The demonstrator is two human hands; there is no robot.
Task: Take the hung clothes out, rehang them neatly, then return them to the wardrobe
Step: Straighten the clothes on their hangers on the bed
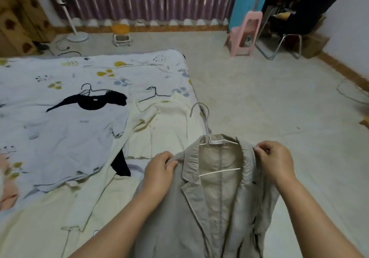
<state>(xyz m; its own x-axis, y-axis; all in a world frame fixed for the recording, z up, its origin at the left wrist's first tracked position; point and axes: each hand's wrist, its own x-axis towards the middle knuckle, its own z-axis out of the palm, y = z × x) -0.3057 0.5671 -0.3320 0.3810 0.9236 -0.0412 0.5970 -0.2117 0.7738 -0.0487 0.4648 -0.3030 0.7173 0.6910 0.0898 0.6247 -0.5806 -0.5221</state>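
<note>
While both hands work at the shoulders of the beige jacket [209,208], the step in hand looks like the rehanging itself: the garment is being settled onto the white hanger [217,144], whose hook rises just above the collar and whose crossbar shows inside the open front. The left hand [159,168] pinches the fabric at the jacket's left shoulder seam, fingers curled on the cloth; the right hand [273,160] pinches the opposite shoulder beside the collar, thumb and fingertips closed on the edge. The jacket hangs between the two hands, held up in front of the person, with its lower part dropping out of view. Beyond the jacket's left shoulder, on the bed [60,70], lie a light blue T-shirt [79,138] with a dark garment on a black hanger [87,90], and just beside the jacket's collar a cream top [165,126] on its own dark hanger. The next move probably calls for evening both shoulders over the hanger ends and flattening the lapels, then taking the hook to carry the jacket to the wardrobe, which is not in view.
</note>
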